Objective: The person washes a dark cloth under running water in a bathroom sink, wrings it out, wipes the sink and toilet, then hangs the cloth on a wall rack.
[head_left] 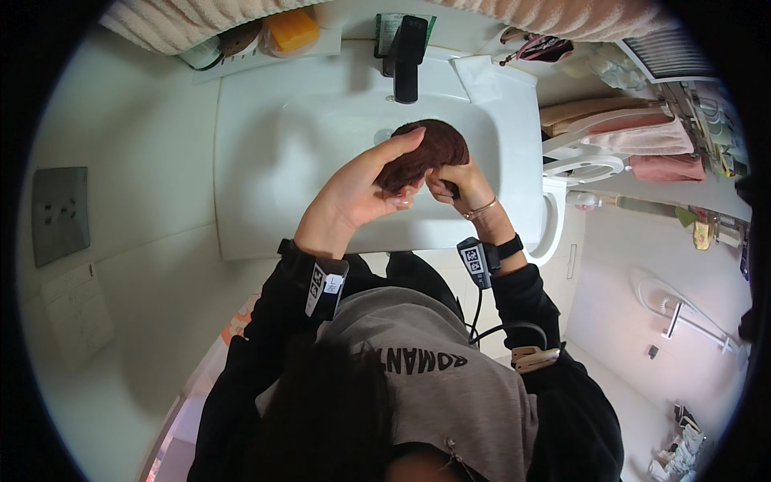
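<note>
Over the white sink basin [297, 153] I hold a dark reddish-brown bundle [438, 145] between both hands. It is rounded and looks soft and fibrous; I cannot tell whether it is cloth or hair. My left hand [349, 193] grips its left side, thumb along the top and fingers curled underneath. On the lower right, my right hand [467, 185] is closed round the bundle's near end, with the fingertips of both hands almost meeting. The bundle partly hides the basin floor beside the drain [383, 136].
A black faucet [407, 60] stands behind the basin. A white cloth or paper [479, 78] lies on the back right rim. At the back left, a shelf [321, 44] bears a yellow-orange block [291, 32]. Towels [642, 136] hang on the right. A cable [514, 325] runs along my right arm.
</note>
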`<state>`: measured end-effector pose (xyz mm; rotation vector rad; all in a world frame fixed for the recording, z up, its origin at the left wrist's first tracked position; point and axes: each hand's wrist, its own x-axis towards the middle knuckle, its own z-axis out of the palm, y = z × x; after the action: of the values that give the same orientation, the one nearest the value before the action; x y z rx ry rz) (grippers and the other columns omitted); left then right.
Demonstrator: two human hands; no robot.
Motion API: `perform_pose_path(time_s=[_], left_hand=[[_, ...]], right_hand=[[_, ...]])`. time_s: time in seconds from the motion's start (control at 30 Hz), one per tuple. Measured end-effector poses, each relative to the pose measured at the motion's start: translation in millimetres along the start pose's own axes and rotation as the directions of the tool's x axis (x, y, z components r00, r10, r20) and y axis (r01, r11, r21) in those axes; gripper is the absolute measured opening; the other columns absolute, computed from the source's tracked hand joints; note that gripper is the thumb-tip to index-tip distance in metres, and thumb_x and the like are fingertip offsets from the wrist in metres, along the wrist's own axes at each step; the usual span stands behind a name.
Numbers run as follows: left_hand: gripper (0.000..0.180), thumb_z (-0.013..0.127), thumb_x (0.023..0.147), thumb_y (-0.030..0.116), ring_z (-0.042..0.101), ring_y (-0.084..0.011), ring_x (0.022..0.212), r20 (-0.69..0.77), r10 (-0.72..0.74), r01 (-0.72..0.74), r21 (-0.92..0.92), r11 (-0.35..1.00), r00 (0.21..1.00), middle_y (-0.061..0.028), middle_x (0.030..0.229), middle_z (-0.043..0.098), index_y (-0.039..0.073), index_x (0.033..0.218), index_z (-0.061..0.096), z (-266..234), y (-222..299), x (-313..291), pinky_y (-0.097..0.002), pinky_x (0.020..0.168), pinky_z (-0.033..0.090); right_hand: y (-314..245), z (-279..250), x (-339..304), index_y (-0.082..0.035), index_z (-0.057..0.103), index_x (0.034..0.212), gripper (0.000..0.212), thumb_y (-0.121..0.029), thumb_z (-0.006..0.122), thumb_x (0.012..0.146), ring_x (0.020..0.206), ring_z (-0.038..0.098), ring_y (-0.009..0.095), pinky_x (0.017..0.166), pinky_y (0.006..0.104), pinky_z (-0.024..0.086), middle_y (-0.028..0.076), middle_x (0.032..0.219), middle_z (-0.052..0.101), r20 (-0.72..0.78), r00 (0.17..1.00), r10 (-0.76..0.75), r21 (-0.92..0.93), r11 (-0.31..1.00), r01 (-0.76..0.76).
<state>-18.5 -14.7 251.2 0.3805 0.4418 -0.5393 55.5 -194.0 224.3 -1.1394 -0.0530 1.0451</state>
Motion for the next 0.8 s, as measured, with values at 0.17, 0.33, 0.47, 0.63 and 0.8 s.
perform_pose_path(time_s=[0.17,0.33,0.47,0.63,0.8], left_hand=[[0.034,0.059,0.086,0.025,0.050,-0.0217,0.094,-0.102,0.217,-0.233,-0.193,0.953,0.971,-0.0082,0.098,0.053,0.004,0.110,0.050,-32,-3,6,-0.0319,0.077,0.043],[0.045,0.051,0.087,0.016,0.046,-0.0274,0.115,-0.442,0.353,-0.556,-0.518,0.650,0.825,-0.0123,0.114,0.051,-0.001,0.127,0.041,-62,13,17,-0.0369,0.098,0.041],[0.043,0.049,0.087,0.018,0.054,-0.0302,0.110,-0.178,0.384,-0.386,-0.717,0.580,0.906,-0.0223,0.123,0.049,-0.001,0.124,0.042,-68,2,28,-0.0401,0.093,0.047],[0.041,0.046,0.090,0.022,0.054,-0.0276,0.111,0.040,0.217,-0.139,-0.651,0.746,0.975,-0.0173,0.123,0.052,0.003,0.126,0.042,-92,-35,35,-0.0381,0.091,0.047],[0.042,0.051,0.088,0.030,0.050,-0.0264,0.109,-0.352,-0.013,-0.059,-0.192,0.980,0.936,-0.0087,0.118,0.053,0.008,0.124,0.047,-134,-49,26,-0.0402,0.090,0.042]], right_hand=[[6,2,-2,-0.004,0.047,0.111,0.044,-0.001,0.067,0.072,0.051,0.049,0.008,0.038,0.0215,0.032,0.003,0.071,0.055,-0.099,0.993,-0.070,-0.258,0.965,0.042],[45,6,1,-0.002,0.036,0.125,0.061,-0.007,0.069,0.074,0.063,0.065,0.015,0.037,0.0214,0.041,0.007,0.085,0.062,-0.243,0.966,-0.091,-0.428,0.904,-0.023],[78,21,-1,-0.001,0.032,0.130,0.065,-0.014,0.066,0.076,0.063,0.065,0.015,0.037,0.0232,0.043,0.010,0.091,0.062,-0.252,0.963,0.097,-0.323,0.929,-0.179],[79,33,-20,-0.003,0.040,0.126,0.053,-0.014,0.061,0.078,0.061,0.063,0.014,0.040,0.0202,0.041,0.011,0.092,0.064,-0.162,0.980,0.117,-0.056,0.990,-0.127],[50,10,-43,-0.006,0.036,0.128,0.048,-0.011,0.053,0.084,0.066,0.061,0.016,0.045,0.0234,0.044,0.013,0.096,0.060,-0.259,0.953,-0.155,0.037,0.985,0.170]])
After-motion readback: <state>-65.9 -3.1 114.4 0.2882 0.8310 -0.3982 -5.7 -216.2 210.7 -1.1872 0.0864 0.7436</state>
